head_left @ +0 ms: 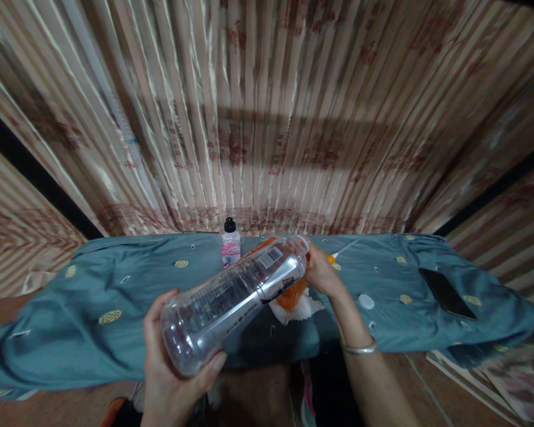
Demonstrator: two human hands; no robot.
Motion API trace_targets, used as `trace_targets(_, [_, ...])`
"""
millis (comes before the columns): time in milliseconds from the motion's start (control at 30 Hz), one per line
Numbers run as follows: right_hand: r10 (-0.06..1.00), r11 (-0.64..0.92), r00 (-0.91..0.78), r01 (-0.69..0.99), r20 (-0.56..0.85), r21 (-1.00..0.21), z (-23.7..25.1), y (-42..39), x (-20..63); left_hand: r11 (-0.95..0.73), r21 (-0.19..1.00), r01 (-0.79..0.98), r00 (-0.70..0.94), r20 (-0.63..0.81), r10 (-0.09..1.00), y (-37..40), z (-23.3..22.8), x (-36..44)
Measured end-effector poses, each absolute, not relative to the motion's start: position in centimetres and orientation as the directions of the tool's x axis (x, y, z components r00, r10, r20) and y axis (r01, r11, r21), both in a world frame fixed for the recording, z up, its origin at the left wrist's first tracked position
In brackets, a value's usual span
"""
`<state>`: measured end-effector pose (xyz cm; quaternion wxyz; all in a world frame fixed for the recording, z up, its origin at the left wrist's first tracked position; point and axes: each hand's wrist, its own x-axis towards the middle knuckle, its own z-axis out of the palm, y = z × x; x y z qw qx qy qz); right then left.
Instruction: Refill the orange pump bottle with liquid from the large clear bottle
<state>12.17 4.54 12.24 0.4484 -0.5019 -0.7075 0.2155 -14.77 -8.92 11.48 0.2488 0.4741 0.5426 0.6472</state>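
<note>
A: Where's the clear plastic bottle [235,296]?

B: Tilted, base w/ left hand [171,362] (fingers wrapped around it), neck up-right at right hand [323,274], which grips the neck end.

A: Room around?

B: Teal cloth [93,284] beneath; small pink-label bottle [230,243] just behind, phone [445,292] well right, white cap [365,301] near.

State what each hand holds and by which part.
The left hand grips the clear plastic bottle by its base, tilted. The right hand is at its neck end, against something orange; its grip is hidden.
</note>
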Motion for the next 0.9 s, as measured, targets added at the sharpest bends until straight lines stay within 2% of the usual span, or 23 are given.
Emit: trace_targets(900, [0.909,0.391,-0.079,0.505,0.41,-0.77,12.21,4.64,12.12,-0.266,0.947,0.18,-0.44,0.319,0.84,-9.0,11.49,-14.7])
